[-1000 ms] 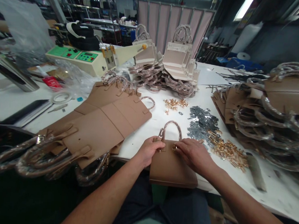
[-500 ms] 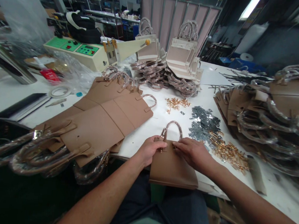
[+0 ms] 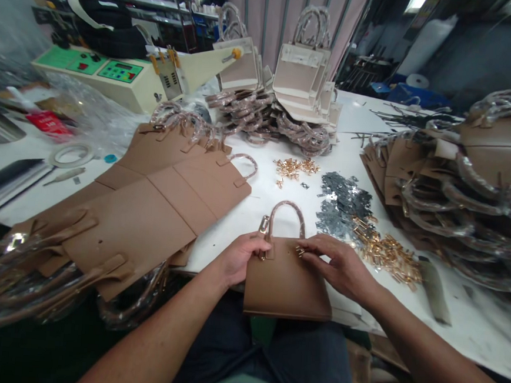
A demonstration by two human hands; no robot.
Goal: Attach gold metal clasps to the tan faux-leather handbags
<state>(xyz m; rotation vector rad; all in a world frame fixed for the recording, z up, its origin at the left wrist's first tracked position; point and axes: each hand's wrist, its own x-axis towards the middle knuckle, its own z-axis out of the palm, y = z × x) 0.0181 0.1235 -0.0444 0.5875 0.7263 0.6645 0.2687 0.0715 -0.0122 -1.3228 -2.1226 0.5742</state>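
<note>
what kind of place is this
Most likely a handbag assembly workshop. Stacks of flat brown bag panels with wrapped handles cover the white table, beside piles of gold metal fittings and a benchtop machine.

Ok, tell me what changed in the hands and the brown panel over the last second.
The right hand lifted its palm off the brown panel, its fingertips now pinching at a small gold fitting. The left hand stayed gripping the panel's top left corner, by the handle. The panel stayed overhanging the table edge.
</note>
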